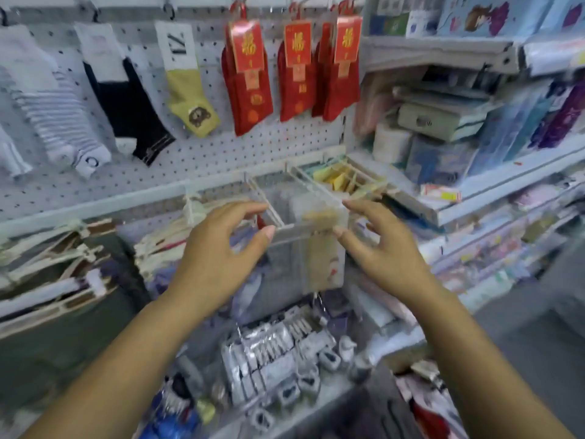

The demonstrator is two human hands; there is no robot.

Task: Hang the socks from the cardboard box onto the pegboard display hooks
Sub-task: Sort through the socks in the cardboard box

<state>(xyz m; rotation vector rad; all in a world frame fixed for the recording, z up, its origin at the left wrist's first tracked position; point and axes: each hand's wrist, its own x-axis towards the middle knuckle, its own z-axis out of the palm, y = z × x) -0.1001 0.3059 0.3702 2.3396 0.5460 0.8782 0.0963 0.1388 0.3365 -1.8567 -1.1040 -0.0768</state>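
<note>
**A:** Where's the sock pack?

**B:** The pack of socks [316,255] has a clear wrapper with grey and beige inside. It hangs at the front end of a wire hook [269,207] on the rail under the pegboard [196,153]. It looks seated on the hook, but it's blurry there, so I can't swear to it.

**A:** Hands?

**B:** The left hand [218,248] is at the pack's top left corner and the right hand [383,248] at its top right. Both are half open, fingers spread and loosely curved, with the thumb tips at the ends of the top strip. Whether they're pinching or only touching, I cannot tell for either hand.

**A:** Progress?

**B:** Some way in, I'd say. The top row is filled: red socks [250,74] in three bunches, plus striped socks [57,115], dark socks [126,106] and yellow socks [190,90], all on hooks. This pack reads as going on or just put on.

**A:** What's left?

**B:** There's a heap of packets [269,353] low down under the hands, silvery and too blurred to call socks. I can't pick out the cardboard box, so no count of what remains. My guess is there's more to hang.

**A:** Right side?

**B:** Shelves [474,191] of other goods, not part of this job.
</note>
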